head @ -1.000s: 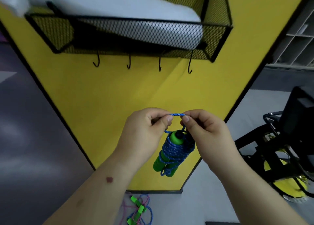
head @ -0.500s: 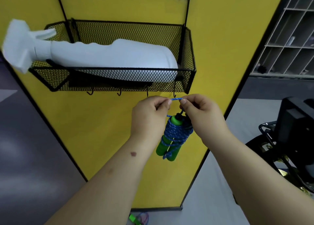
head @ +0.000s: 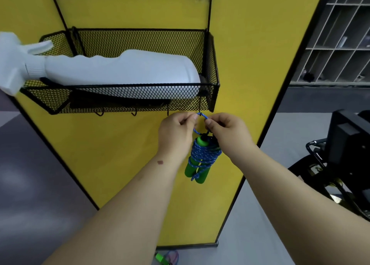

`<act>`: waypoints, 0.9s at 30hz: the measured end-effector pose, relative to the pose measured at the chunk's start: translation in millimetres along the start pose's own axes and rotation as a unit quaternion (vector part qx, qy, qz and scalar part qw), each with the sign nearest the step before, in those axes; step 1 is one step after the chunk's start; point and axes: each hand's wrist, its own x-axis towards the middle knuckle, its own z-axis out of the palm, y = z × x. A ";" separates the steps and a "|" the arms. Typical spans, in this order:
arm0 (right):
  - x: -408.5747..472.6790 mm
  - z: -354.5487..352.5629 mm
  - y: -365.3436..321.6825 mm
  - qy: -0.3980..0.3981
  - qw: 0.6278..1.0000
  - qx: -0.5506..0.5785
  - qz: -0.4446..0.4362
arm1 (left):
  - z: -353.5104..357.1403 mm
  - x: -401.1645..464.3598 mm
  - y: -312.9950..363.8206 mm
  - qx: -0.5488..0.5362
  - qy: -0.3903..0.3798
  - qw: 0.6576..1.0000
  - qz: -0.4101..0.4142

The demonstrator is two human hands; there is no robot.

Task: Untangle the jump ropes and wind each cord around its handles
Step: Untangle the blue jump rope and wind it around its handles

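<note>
A jump rope bundle (head: 202,158) hangs between my hands: two green handles with blue cord wound tightly around them. A short loop of the blue cord (head: 201,115) rises from the bundle, right at the rightmost hook (head: 199,110) under the basket. My left hand (head: 176,134) pinches the loop's left side and my right hand (head: 226,130) pinches its right side. Another tangle of green handles with pink and blue cord (head: 166,257) lies on the floor at the bottom edge.
A black wire mesh basket (head: 212,64) hangs on the yellow panel (head: 100,154) and holds a white spray bottle (head: 112,72). Several small hooks line its underside. Dark equipment (head: 344,156) stands at right, grey shelving at upper right.
Both hands have lifted the wound bundle up to the basket's underside. The cord loop now sits at the rightmost hook. The view has tilted upward.
</note>
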 end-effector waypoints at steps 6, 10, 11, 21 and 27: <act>-1.7 -0.1 -1.2 0.006 1.000 -0.021 0.001 | -2.2 -2.2 -3.0 -0.032 -0.009 0.999 -0.016; -13.4 3.2 -0.4 0.048 0.998 -0.036 -0.016 | -16.0 -16.8 -8.5 0.047 0.012 0.999 0.005; -19.0 4.0 0.5 0.073 0.996 -0.043 -0.026 | -20.4 -22.1 -11.6 0.072 0.012 0.997 0.019; -99.9 77.0 87.3 0.066 0.931 -0.252 -0.256 | -61.5 -88.9 -115.5 0.321 -0.045 0.928 0.185; -149.3 143.0 197.5 -0.057 0.903 -0.398 -0.154 | -71.4 -156.1 -235.8 0.457 -0.110 0.876 0.109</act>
